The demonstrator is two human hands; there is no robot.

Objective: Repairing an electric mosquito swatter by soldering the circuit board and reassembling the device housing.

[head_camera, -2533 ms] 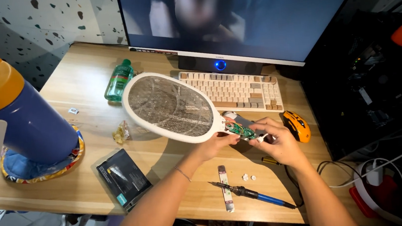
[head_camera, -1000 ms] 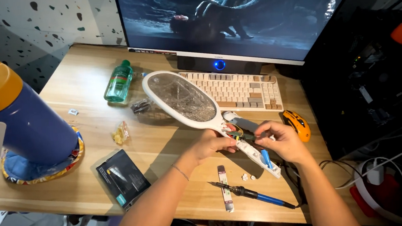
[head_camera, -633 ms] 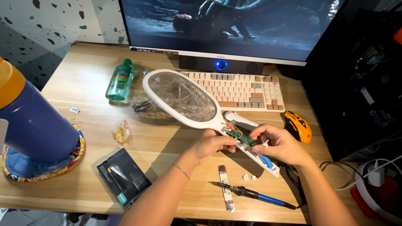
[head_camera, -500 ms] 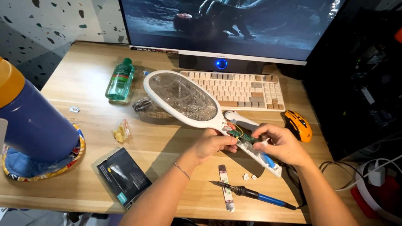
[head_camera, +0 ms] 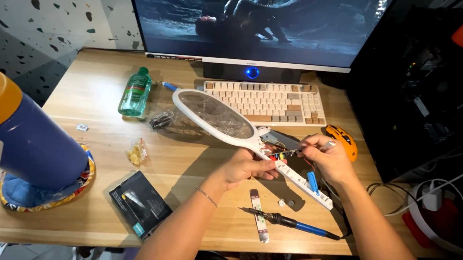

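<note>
1. Swatter (head_camera: pixel 225 119): white electric fly swatter, held above the desk (head_camera: pixel 91 102), net head toward the bottle (head_camera: pixel 135 92), opened handle pointing at the near desk edge.
2. Left hand (head_camera: pixel 245 167): closed around the swatter's neck from below.
3. Right hand (head_camera: pixel 327 158): fingertips pinched on small wiring at the open handle; what exactly they pinch is too small to tell.
4. Soldering iron (head_camera: pixel 288 224): flat on the desk near the front edge, just below the handle.
5. Open room: bare wood between the black box (head_camera: pixel 140 204) and the left hand; keyboard (head_camera: pixel 273 99) and mouse (head_camera: pixel 342 140) close off the far and right sides.
6. Cut off: blue jug (head_camera: pixel 23 141) by the left frame edge; monitor (head_camera: pixel 272 17) by the top.
</note>
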